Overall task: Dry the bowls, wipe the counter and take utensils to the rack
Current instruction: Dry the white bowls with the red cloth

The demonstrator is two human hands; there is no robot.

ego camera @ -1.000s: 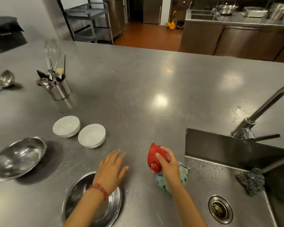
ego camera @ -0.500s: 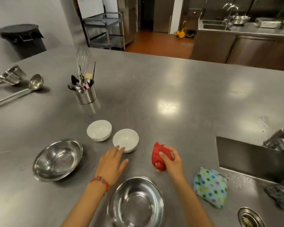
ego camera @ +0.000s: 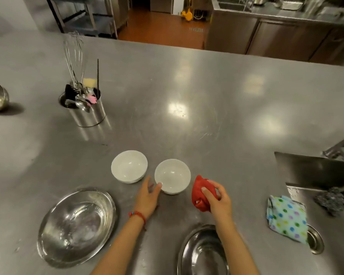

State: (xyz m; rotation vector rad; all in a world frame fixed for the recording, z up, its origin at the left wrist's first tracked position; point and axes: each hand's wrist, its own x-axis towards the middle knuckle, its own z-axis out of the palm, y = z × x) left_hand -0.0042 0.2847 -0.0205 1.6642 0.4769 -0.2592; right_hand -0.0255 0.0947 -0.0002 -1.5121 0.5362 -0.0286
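1 head view looks steeply down and forward over the counter (ego camera: 207,116), near it.

Overhead lights glare on the steel counter (ego camera: 207,108); edges blurred, bowed.

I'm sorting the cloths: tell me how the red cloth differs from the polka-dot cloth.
The red cloth is plain red and bunched in the right hand above the counter; the polka-dot cloth is pale with coloured dots. It lies untouched on the sink's edge, flatter and folded. Both are soft cloths near the sink.
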